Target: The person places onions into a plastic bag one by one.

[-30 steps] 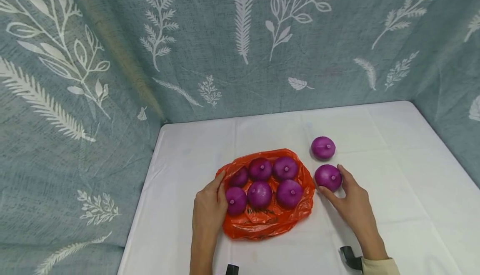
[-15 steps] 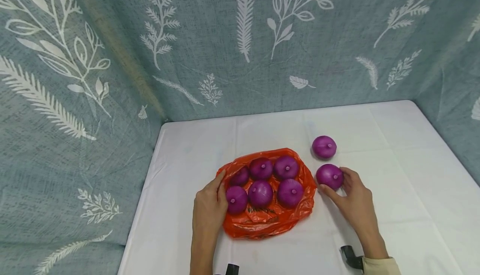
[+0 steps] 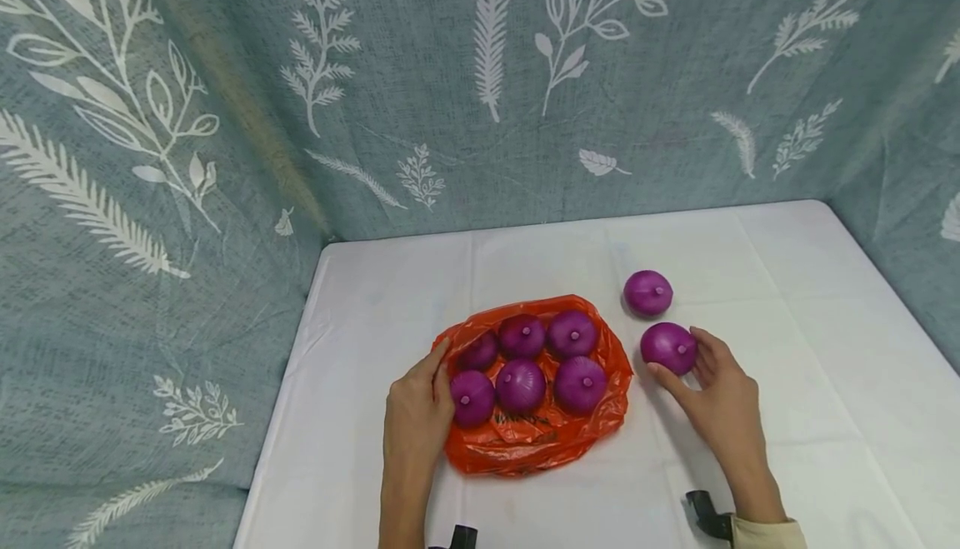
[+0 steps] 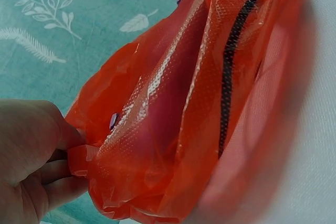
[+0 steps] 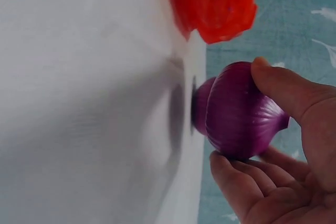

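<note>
- The purple onion (image 3: pixel 668 347), glossy and ribbed with a small stem nub, sits on the white table (image 3: pixel 787 349) just right of the orange plastic bag (image 3: pixel 536 441).
- The right hand (image 3: pixel 716 403) cups it, thumb and fingers curled around it.
- The left hand (image 3: pixel 417 420) pinches the bag's left edge; six onions (image 3: pixel 519 386) lie inside.
- Another onion (image 3: pixel 648 292) lies just beyond the held one.

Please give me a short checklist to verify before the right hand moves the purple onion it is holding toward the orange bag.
1. Right hand grips the near onion, thumb and fingers around it: ok.
2. Left hand holds the orange bag at its left edge: ok.
3. Bag mouth open: ok.
4. Free room among the six onions inside: cannot tell.
5. Far onion apart from the held one: ok.
</note>
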{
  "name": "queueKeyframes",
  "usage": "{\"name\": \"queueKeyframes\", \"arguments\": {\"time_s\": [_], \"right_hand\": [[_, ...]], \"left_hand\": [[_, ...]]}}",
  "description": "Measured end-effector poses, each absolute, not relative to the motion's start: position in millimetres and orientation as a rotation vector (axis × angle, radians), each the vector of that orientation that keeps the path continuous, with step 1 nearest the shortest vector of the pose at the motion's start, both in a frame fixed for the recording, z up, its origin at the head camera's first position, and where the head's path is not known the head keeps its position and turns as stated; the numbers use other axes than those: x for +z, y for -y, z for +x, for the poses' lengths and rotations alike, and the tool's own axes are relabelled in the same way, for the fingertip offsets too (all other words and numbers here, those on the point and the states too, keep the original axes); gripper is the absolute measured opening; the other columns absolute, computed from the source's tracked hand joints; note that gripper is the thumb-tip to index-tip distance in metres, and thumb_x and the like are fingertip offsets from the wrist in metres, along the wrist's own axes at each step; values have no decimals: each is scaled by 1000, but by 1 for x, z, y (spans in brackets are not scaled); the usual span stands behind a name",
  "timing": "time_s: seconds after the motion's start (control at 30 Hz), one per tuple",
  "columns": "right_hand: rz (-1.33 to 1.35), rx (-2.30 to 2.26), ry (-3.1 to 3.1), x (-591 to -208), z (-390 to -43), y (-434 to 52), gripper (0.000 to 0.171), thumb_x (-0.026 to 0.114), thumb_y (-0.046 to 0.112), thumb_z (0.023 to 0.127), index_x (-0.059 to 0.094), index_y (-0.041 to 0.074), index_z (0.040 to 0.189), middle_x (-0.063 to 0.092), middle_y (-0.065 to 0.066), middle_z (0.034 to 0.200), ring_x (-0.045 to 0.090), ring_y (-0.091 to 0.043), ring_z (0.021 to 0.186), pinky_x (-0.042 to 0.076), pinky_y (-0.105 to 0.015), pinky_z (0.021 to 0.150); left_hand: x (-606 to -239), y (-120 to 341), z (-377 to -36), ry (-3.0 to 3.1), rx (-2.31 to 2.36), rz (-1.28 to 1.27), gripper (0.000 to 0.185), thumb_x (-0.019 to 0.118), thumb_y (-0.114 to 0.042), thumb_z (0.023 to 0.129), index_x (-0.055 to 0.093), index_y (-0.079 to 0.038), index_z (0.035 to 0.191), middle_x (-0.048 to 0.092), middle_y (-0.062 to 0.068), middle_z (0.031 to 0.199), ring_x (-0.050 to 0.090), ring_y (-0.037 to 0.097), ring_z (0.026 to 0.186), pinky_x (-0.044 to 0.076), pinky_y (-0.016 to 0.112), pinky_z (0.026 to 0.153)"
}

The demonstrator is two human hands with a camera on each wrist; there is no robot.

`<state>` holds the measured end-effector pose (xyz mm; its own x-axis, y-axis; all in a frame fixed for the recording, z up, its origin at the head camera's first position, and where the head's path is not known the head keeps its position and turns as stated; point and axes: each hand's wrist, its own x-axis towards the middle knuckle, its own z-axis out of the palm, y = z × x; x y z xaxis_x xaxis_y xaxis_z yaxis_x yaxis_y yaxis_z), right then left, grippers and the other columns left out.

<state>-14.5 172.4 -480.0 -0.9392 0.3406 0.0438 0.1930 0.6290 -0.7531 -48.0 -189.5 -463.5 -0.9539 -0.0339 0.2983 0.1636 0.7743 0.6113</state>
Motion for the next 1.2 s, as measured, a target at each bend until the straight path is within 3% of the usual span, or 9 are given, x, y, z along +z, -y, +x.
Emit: {"name": "queueKeyframes", "arguments": {"time_s": [0.33, 0.53, 0.67, 1.03, 1.2], "right_hand": [[-372, 1215, 2639, -459, -17, -167, 86, 89, 48, 85, 56, 1, 149, 62, -29, 144, 62, -47, 129, 52, -48, 97], [-270, 1248, 2611, -445, -15, -159, 82, 91, 45, 83, 59, 2, 146, 65, -27, 140, 65, -45, 126, 52, -41, 93], [-204, 1263, 2611, -438, -14, -153, 79, 92, 44, 82, 61, 3, 143, 67, -25, 138, 67, -43, 124, 53, -38, 93], [-15, 1401, 2599, -432, -15, -124, 79, 92, 45, 81, 61, 10, 145, 69, -16, 138, 67, -33, 128, 56, -38, 96], [63, 1484, 2663, -430, -13, -104, 80, 91, 49, 79, 61, 15, 145, 68, -13, 141, 68, -33, 126, 58, -44, 96]], "left_hand": [[-462, 188, -48, 2671, -970, -103, 37, 66, -5, 103, 70, -7, 139, 74, 18, 127, 76, 34, 106, 62, 46, 91], [-462, 187, -48, 2658, -953, -109, 36, 65, -5, 103, 70, -7, 139, 75, 18, 126, 74, 27, 89, 65, 40, 80], [-462, 185, -48, 2656, -950, -106, 36, 65, -5, 103, 70, -6, 139, 75, 18, 125, 74, 26, 86, 65, 39, 78], [-461, 185, -46, 2656, -972, -103, 36, 65, -4, 103, 70, -5, 138, 75, 18, 126, 77, 30, 98, 64, 43, 87], [-461, 184, -47, 2655, -960, -110, 36, 65, -4, 103, 70, -5, 139, 75, 19, 125, 76, 30, 94, 64, 43, 85]]}}
